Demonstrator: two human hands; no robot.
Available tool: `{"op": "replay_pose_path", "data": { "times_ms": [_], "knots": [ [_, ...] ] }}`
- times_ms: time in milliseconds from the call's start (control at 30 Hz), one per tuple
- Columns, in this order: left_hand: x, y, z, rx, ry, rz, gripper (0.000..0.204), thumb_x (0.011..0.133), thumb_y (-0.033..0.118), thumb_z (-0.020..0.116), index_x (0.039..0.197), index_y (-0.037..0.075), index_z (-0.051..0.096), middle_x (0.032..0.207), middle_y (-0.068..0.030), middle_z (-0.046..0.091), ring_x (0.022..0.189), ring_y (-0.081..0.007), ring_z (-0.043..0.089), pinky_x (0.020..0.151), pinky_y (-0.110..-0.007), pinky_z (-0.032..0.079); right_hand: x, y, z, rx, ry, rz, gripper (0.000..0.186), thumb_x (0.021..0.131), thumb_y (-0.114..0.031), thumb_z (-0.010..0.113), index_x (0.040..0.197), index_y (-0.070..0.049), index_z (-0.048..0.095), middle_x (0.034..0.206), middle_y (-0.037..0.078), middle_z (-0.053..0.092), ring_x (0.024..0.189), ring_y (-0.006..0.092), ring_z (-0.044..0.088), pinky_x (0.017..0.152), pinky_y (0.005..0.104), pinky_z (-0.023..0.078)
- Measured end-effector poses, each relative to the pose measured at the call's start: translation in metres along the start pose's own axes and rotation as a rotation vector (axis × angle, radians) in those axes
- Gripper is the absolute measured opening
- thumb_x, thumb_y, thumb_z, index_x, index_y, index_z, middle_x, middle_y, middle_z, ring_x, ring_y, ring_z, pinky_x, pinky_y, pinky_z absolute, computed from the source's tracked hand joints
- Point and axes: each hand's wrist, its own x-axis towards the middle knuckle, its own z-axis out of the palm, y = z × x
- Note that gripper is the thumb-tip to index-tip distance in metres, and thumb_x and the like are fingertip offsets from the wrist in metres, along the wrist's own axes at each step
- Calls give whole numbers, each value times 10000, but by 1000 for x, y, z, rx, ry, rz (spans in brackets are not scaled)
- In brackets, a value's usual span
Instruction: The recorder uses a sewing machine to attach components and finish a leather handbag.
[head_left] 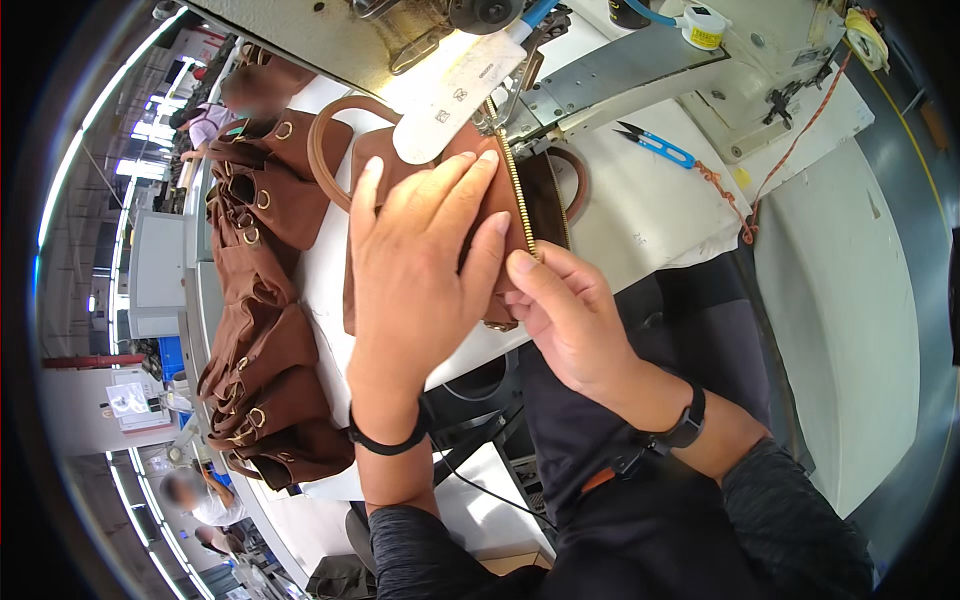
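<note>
A brown handbag [507, 205] lies under the head of a sewing machine [625, 95], its edge by the presser foot. A gold-toothed zipper [518, 190] runs along the bag's opening from the needle area toward me. My left hand [420, 255] lies flat on the bag, fingers stretched out and thumb apart, left of the zipper. Lower right, my right hand [575, 325] pinches the near end of the zipper edge between thumb and fingers. One round bag handle [322, 150] loops out on the left. The needle itself is hard to make out.
Several brown bags [265, 340] with gold rings are lined up along the left. Blue thread snips [655, 146], tied to an orange cord [745, 220], lie right of the machine arm. A white plate [455, 95] hangs over the sewing area. Other people work at the far left.
</note>
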Motion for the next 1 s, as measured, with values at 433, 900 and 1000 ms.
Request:
{"op": "replay_pose_path", "data": {
  "times_ms": [433,900,1000],
  "knots": [
    [-4,24,13,35,58,-154,394,987,247,625,1334,63,657,1276,-107,676,1191,-249,625,1218,-477,230,6,-22,-20,60,-70,47,148,1055,-173,605,1050,-41,671,1003,-3,659,894,56,585,852,249,493],
    [-16,29,45,-76,317,-123,275,938,159,692,1183,37,724,1157,-84,726,1063,-210,691,1168,-447,325,18,-47,-16,-440,44,-45,231,1026,-207,640,867,-39,657,792,-44,597,778,26,521,715,205,431],
    [-15,22,49,-73,365,-122,237,927,144,709,1136,38,738,1127,-74,736,1030,-206,703,1152,-439,352,25,-47,-15,-473,20,-61,235,1025,-196,636,860,-30,654,796,-40,600,779,27,521,711,208,427]
  ]
}}
